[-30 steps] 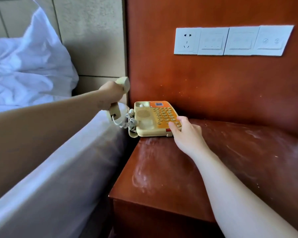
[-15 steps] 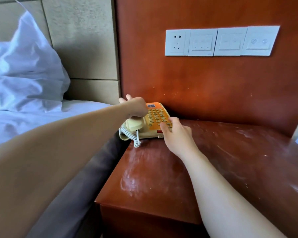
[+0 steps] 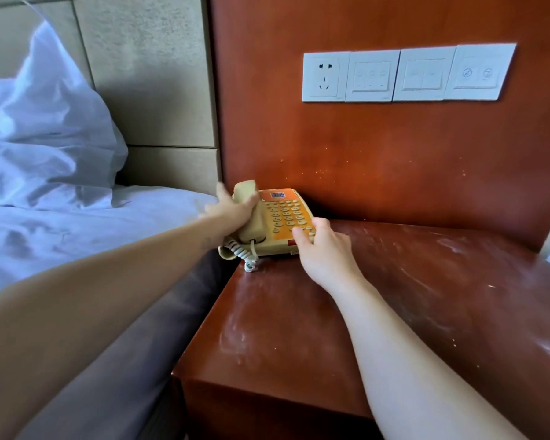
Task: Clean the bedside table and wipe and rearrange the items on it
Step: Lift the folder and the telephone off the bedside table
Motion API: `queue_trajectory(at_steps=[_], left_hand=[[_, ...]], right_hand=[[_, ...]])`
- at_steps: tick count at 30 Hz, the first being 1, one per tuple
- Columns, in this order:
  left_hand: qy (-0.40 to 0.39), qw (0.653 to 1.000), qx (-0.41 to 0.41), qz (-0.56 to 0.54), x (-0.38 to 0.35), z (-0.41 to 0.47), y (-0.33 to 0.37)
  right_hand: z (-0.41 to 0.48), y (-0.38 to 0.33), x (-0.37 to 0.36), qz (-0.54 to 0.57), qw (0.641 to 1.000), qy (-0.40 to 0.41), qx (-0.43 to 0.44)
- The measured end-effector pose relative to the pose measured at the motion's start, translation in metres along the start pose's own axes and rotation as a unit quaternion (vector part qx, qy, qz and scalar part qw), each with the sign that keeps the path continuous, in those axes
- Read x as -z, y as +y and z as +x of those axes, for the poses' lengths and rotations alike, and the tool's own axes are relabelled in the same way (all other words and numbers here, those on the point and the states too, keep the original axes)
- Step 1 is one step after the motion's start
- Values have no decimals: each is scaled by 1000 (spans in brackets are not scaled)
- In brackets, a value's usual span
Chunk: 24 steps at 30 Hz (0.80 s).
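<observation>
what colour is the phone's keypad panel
The keypad panel is orange; the head view shows it best.

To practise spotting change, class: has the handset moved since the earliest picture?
Yes. The handset, held by the left hand, came rightwards and down from beyond the table's left edge onto the phone.

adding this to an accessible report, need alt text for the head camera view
A person's left hand holds a cream handset on its orange-faced phone, while the right hand grips the phone's front corner. The phone sits at the back left of a smeared wooden bedside table, beside a bed.
</observation>
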<state>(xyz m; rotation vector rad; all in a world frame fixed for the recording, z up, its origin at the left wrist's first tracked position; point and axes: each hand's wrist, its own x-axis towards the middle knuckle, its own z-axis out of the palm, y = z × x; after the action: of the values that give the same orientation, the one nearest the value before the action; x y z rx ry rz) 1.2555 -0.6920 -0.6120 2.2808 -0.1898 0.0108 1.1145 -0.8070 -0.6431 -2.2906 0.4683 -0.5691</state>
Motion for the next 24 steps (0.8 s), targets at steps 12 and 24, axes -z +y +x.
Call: queue_trajectory(at_steps=[12, 24], left_hand=[[-167, 911, 93, -365, 5, -28, -35], [-207, 866, 87, -448, 56, -116, -55]], right_hand=[[0, 5, 8, 89, 983, 126, -97], [-63, -17, 13, 246, 951, 86, -166]])
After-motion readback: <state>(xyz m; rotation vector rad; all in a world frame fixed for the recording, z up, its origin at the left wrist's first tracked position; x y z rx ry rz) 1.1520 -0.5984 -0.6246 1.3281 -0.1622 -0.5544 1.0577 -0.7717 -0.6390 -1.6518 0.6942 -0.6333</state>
